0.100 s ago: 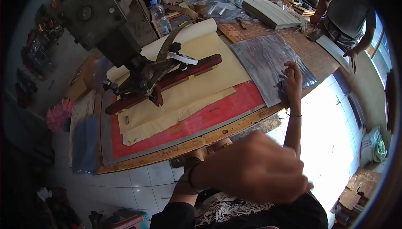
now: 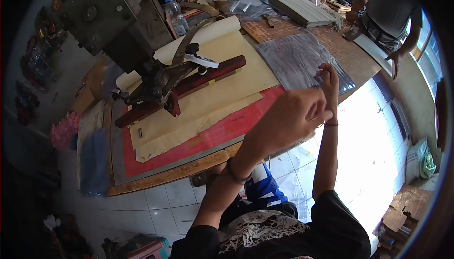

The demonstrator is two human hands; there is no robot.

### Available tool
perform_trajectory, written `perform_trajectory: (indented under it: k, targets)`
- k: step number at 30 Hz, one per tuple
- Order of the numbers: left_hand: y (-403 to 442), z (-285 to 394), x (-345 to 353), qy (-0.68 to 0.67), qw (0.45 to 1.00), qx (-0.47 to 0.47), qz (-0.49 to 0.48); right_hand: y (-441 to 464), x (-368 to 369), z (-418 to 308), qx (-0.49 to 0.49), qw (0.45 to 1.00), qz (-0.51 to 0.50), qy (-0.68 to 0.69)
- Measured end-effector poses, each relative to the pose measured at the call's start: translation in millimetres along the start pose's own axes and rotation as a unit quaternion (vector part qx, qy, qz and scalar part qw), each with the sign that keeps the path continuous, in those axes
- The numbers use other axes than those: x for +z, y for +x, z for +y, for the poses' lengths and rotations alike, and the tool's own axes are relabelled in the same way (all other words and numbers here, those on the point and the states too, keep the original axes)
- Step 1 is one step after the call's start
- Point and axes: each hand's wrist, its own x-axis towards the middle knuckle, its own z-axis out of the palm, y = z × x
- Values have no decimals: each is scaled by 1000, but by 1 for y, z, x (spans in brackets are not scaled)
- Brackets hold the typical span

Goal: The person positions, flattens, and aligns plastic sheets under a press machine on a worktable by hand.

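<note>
My left hand point(image 2: 291, 119) is raised over the front edge of the worktable, its fingers curled closed; whatever may be inside them is hidden. Just beyond it, my right hand point(image 2: 328, 79) is over the near right part of the grey plastic sheets point(image 2: 298, 60), fingers loosely bent and apart, with nothing visible held. To the left, a cream sheet point(image 2: 217, 93) covers part of a red sheet point(image 2: 184, 152) on the table. A dark red bar point(image 2: 189, 88) fixed under the machine head point(image 2: 109, 27) crosses above the cream sheet.
A plastic bottle point(image 2: 177, 18) stands behind the white roll point(image 2: 198, 39). Stacked boards point(image 2: 302, 10) lie at the back. At the right, a person point(image 2: 390, 13) stands holding a pale flat piece point(image 2: 373, 51). Another person sits at the back. Wooden table edge point(image 2: 189, 166) runs in front.
My left hand has moved up and away from my body, showing a blue and white item near my lap. My right hand has barely moved. The whole view has shifted slightly.
</note>
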Motion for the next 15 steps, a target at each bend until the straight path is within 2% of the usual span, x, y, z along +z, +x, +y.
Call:
perform_trajectory:
  k: [1,3,6,10,11,13,15]
  targets:
    - [7,-49,26,129,990,-4,47,-4,1,-5,-3,1000,1,-7]
    - [6,-128,63,352,935,25,23,-8,2,-2,-21,1000,-3,-4]
    - [-1,-141,88,361,932,-40,-7,-10,4,1,9,998,14,62]
    - [-3,-146,96,382,923,-45,-11,-1,-3,7,7,999,6,39]
    - [-4,-148,98,384,922,-41,-7,9,-9,19,19,994,17,111]
    - [-3,-150,96,387,921,-37,2,34,-33,12,2,991,58,116]
    - [-4,-148,96,385,922,-39,7,74,-84,17,-112,979,98,141]
